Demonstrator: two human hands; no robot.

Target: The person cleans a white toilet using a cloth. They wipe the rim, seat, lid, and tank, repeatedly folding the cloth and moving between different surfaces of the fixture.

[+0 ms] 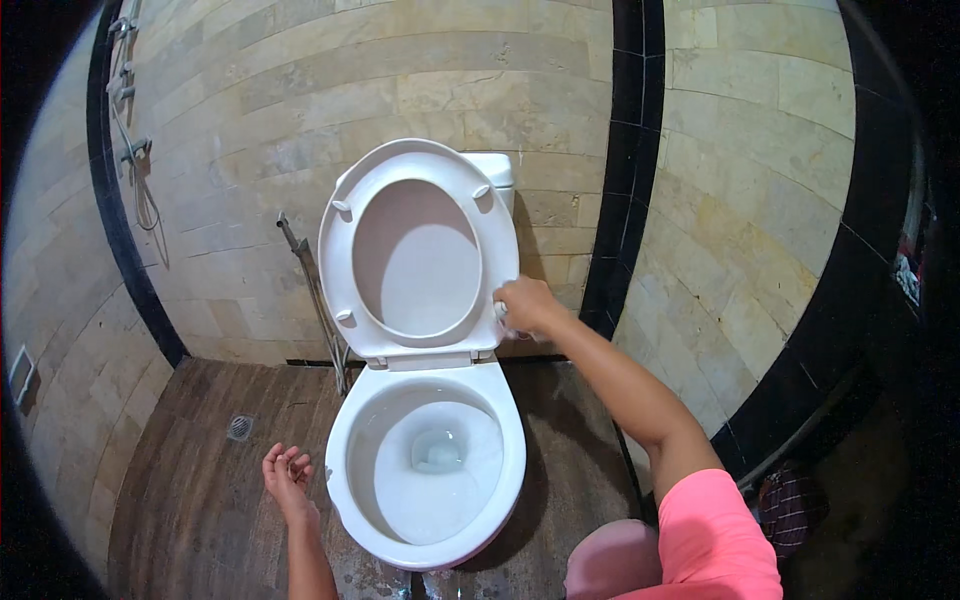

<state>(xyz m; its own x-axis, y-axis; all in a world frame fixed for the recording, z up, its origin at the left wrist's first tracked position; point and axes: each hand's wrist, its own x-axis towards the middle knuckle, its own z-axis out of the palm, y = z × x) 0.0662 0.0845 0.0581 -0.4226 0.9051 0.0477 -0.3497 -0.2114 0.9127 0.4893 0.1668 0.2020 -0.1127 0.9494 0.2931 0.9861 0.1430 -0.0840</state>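
A white toilet bowl [514, 480] stands before me, with clear water in its bottom. Its toilet seat [341, 270] is raised and leans back, with the lid [420, 262] behind it showing through the opening. My right hand [531, 306] is closed at the seat's lower right edge, beside a small white bumper. Pale pinkish material [517, 334] shows under its fingers; most of it is hidden, so its kind is unclear. Left of the bowl, my left hand [289, 476] hangs above the floor, palm up, with fingers loosely curled and nothing in them.
Behind the seat is the white cistern [491, 171]. A bidet sprayer with a metal hose [319, 300] hangs on the stone-tiled wall [465, 82] at left. A shower fixture [135, 150] is farther left. The brown floor [202, 495] has a drain [240, 427] and wet spots near the bowl.
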